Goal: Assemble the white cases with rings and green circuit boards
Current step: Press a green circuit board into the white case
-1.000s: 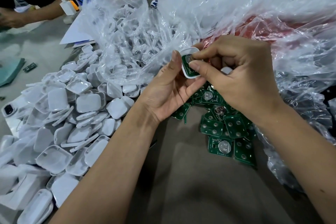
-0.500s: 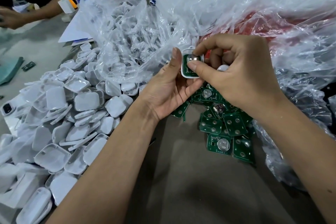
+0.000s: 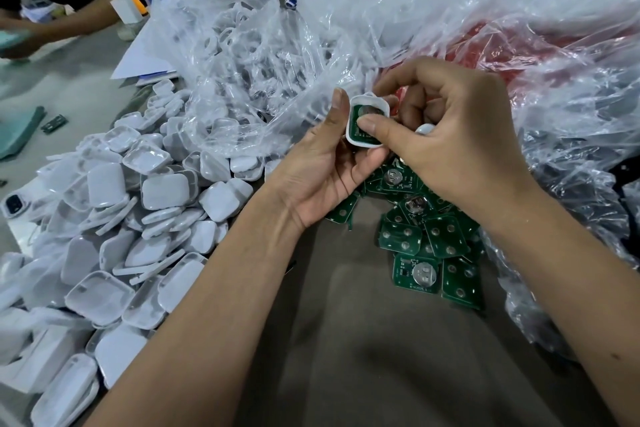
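- Above the surface, my left hand fingers cup the case by its rim.
- Right hand thumb presses the board inside (light, stiff, probably fragile).

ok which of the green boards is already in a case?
The board held up between both hands: it sits inside the white case gripped by the left hand, with the right hand's thumb pressing on it. The other boards lie loose on the table.
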Action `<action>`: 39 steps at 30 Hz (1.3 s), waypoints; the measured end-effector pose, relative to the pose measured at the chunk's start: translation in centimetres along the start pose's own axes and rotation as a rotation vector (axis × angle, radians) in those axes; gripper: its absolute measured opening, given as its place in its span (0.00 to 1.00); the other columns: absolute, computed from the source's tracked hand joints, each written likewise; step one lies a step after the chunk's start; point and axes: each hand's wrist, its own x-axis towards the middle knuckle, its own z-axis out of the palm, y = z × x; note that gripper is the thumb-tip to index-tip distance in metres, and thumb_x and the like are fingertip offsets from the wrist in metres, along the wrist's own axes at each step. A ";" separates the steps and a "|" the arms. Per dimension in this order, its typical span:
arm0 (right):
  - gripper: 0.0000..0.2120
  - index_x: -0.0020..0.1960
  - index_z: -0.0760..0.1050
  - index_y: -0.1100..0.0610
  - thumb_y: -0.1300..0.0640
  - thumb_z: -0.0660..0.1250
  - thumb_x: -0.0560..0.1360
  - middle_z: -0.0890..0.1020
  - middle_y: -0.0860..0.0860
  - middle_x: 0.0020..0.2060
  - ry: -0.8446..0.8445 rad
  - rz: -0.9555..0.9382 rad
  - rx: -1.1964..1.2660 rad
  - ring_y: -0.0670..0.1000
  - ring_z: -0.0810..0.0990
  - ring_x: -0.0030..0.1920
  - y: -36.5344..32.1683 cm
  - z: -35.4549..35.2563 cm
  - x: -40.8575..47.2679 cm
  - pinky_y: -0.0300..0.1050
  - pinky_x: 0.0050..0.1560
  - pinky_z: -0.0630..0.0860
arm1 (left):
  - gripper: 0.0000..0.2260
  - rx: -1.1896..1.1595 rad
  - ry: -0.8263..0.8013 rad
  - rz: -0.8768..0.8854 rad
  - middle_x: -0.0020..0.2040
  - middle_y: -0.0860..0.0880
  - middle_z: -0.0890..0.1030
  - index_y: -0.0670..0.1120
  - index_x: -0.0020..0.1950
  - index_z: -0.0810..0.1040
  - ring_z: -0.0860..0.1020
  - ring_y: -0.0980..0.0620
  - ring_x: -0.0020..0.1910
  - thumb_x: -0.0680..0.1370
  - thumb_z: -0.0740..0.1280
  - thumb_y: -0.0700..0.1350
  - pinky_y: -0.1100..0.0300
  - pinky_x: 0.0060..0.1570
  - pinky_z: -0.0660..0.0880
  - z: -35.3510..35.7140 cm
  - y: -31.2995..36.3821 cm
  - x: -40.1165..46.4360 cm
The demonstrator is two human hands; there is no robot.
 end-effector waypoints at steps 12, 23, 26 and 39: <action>0.04 0.55 0.81 0.56 0.56 0.70 0.82 0.77 0.56 0.32 0.186 -0.054 0.077 0.53 0.82 0.28 0.3 -1.3 0.8 0.46 0.26 0.71 | 0.26 -0.188 -0.184 -0.078 0.46 0.43 0.84 0.38 0.58 0.84 0.84 0.53 0.36 0.73 0.67 0.58 0.65 0.33 0.81 0.1 0.4 -0.3; 0.09 0.54 0.85 0.56 0.52 0.75 0.78 0.83 0.53 0.35 0.039 -0.063 0.113 0.45 0.81 0.26 -0.8 -0.8 -0.1 0.34 0.24 0.71 | 0.31 -0.099 -0.104 -0.032 0.42 0.44 0.82 0.39 0.66 0.72 0.83 0.54 0.32 0.76 0.59 0.64 0.68 0.31 0.80 0.4 0.5 -0.8; 0.10 0.54 0.85 0.57 0.52 0.77 0.77 0.80 0.54 0.33 0.022 -0.078 0.088 0.42 0.77 0.25 -0.9 -0.7 -0.2 0.26 0.27 0.65 | 0.32 -0.097 -0.102 -0.013 0.45 0.43 0.79 0.39 0.64 0.74 0.83 0.54 0.33 0.72 0.65 0.65 0.67 0.31 0.80 0.5 0.5 -0.8; 0.13 0.57 0.85 0.58 0.53 0.78 0.76 0.79 0.50 0.34 -0.008 -0.203 -0.085 0.34 0.75 0.31 -1.0 -0.9 0.0 0.29 0.35 0.71 | 0.28 -0.044 -0.101 0.012 0.43 0.44 0.84 0.41 0.53 0.83 0.84 0.53 0.34 0.63 0.76 0.61 0.65 0.34 0.81 0.6 0.4 -0.6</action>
